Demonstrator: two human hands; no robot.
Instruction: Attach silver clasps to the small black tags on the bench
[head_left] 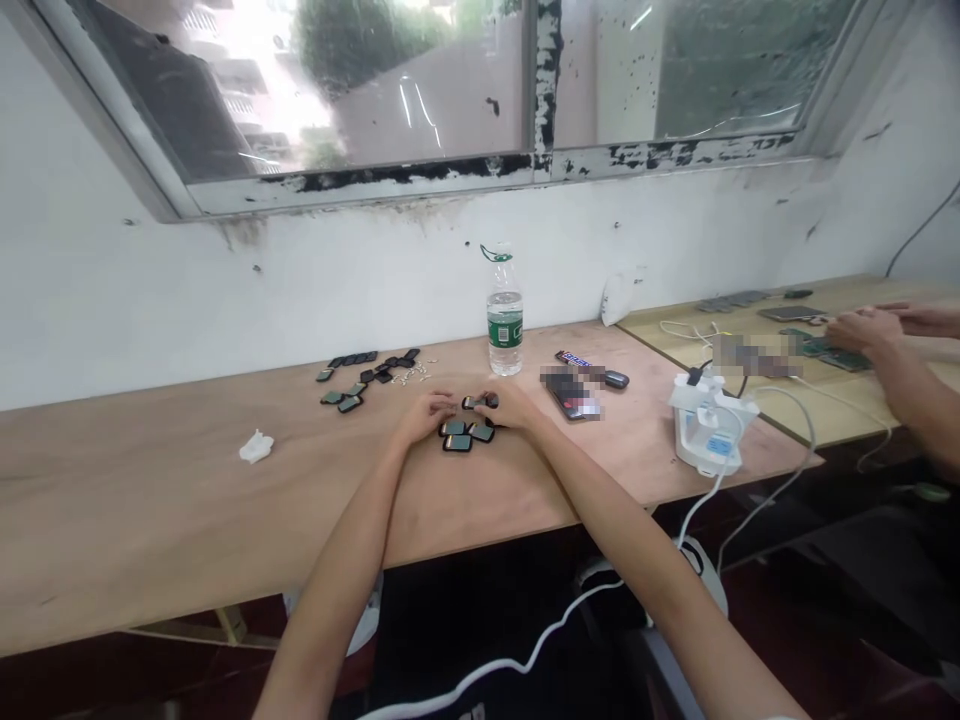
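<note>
My right hand (511,406) grips a small black module with a screen-like face (470,403) between thumb and fingers, just above the wooden table. Close to its left side is my left hand (426,416), fingers curled together; whatever they pinch is too small to make out. Right below both hands lie 3 similar modules (457,442) with grey-green faces and black rims. Farther left, several more black modules (351,403) are spread out, beside a scatter of tiny white pieces (411,376).
A water bottle (505,335) stands behind my hands. Rightward lie a phone (566,392), a snack bar (574,359) and a dark oval object (616,380). A white power strip (705,440) trails cables. Crumpled tissue (256,446) lies left. Another person's hands (870,328) work over green boards at right.
</note>
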